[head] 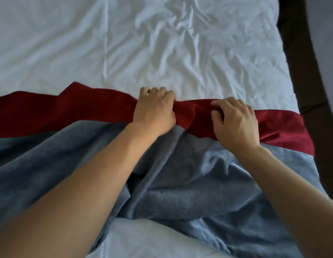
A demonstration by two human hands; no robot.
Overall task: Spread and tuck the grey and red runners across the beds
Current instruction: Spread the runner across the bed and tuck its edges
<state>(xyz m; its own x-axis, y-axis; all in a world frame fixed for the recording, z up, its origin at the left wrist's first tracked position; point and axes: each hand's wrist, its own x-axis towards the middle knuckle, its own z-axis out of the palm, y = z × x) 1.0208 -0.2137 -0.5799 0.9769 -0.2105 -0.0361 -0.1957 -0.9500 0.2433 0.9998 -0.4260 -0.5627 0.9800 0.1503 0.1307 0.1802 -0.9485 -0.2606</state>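
Far left of the frame, the red runner (50, 110) comes in as a wide band across the white bed (68, 43), its far edge kicked up into a peak at centre left. Below it the grey runner (162, 183) fills the lower half, rumpled and creased, overlapping the red one's near edge, with white bedding showing through at the bottom centre.

Moving to the middle, the left hand (154, 108) sits right on the red band, fingers curled down tight and closed on a bunch of red cloth; a ring shows on one finger. The red fabric gathers into folds between the two hands.

Just right of centre, the right hand (236, 123) rests on the seam where red meets grey, fingers bent and half curled, tips pressing into the red folds; whether it actually pinches the cloth I cannot tell.

Further right the red band flattens out and drops over the bed's edge. At the far right, a dark frame (311, 71) runs beside the mattress.
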